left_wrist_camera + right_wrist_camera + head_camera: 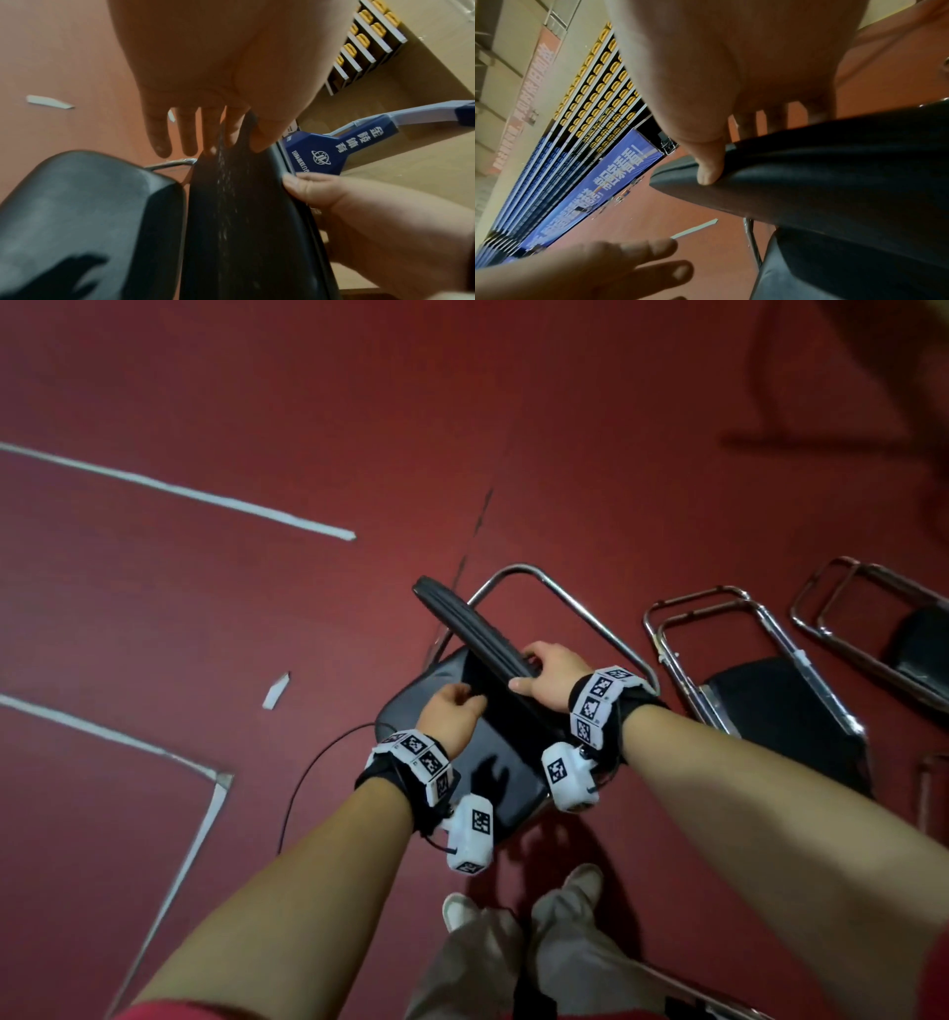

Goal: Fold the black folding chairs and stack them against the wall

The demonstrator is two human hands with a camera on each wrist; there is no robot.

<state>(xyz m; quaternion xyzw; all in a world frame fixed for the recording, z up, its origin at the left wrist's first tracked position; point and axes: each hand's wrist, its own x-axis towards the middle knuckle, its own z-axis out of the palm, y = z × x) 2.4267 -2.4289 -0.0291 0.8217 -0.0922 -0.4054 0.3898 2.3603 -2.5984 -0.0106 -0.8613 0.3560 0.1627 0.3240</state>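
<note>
A black folding chair stands unfolded in front of me, its padded seat (462, 762) low and its backrest (472, 629) rising edge-on, on a chrome frame (565, 603). My right hand (547, 672) grips the top of the backrest (834, 172), thumb (709, 166) on the near face and the fingers hooked over the far side. My left hand (452, 711) hovers by the backrest above the seat. Its fingers (185, 132) hang straight and slightly spread beside the backrest edge (244, 223), holding nothing. The seat (90, 203) lies below them.
Two folded black chairs (770, 701) (914, 639) lie flat on the red floor to the right, with another chrome frame (924, 788) at the edge. A thin black cable (308, 773) runs by the chair. White tape lines (179, 490) mark the floor to the left. My shoes (580, 880) stand just behind the seat.
</note>
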